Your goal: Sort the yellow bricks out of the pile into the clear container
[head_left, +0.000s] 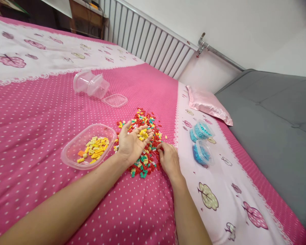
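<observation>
My left hand lies palm up over the pile, with several small yellow building bricks resting on its slightly curled fingers. Beneath and around it spreads a heap of mixed toy bricks, mostly red with green, yellow and white ones. At the heap's right edge, my right hand has thumb and forefinger closed together; whatever is between them cannot be made out. Left of the heap stands a clear plastic tub holding yellow bricks and an orange one.
Clear empty containers lie on their side beyond the tub, near a loose lid. On the right are two small containers of blue bricks. A pink pillow and grey headboard border the polka-dot bedspread.
</observation>
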### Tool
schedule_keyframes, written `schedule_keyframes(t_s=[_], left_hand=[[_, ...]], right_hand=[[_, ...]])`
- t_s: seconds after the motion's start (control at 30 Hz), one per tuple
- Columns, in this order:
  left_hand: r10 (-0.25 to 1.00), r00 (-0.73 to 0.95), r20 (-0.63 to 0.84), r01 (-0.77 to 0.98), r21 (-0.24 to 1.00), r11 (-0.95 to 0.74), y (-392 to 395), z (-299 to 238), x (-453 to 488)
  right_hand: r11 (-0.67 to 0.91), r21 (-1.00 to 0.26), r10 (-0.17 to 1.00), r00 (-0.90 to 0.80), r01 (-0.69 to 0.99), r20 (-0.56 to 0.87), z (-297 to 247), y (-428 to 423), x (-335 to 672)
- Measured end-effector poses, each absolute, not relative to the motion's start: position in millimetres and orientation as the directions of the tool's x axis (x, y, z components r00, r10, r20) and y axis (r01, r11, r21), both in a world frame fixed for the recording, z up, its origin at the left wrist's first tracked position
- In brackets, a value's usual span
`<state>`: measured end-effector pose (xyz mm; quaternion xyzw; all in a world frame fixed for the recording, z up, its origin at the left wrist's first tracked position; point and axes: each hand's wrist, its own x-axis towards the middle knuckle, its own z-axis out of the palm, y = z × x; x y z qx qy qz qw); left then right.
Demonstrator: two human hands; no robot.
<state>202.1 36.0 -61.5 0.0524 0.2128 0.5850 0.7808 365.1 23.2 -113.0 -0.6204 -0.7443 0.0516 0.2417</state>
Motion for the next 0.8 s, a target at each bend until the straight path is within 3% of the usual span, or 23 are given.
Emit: schedule_keyframes(t_s=[0.2, 0.4, 0.63, 0.8], left_hand=[[0.934, 0.233, -0.271, -0.881, 0.348, 0.321, 35.8, -61.0, 202.3], [0.892, 0.348, -0.288, -0.846, 0.314, 0.432, 35.1, -62.7, 203.2], [0.798, 0.573, -0.187, -0.774, 0.197, 0.602, 33.8, -73.8, 205.0], [0.793, 0.558, -0.243, -0.774, 0.191, 0.603, 34.4, -71.8, 204.8]], right_hand=[[0.169, -0.474, 0.931, 0.018, 0.864, 0.365, -110.4, 23.4, 365.1], [0.315, -0.652, 0.807, 0.168, 0.689, 0.567, -93.3, 13.3, 354.7], [0.416, -0.644, 0.794, 0.088, 0.642, 0.602, -82.7, 3.1, 339.9], [0.404, -0.631, 0.751, 0.153, 0.662, 0.642, -82.0, 3.7, 342.5]])
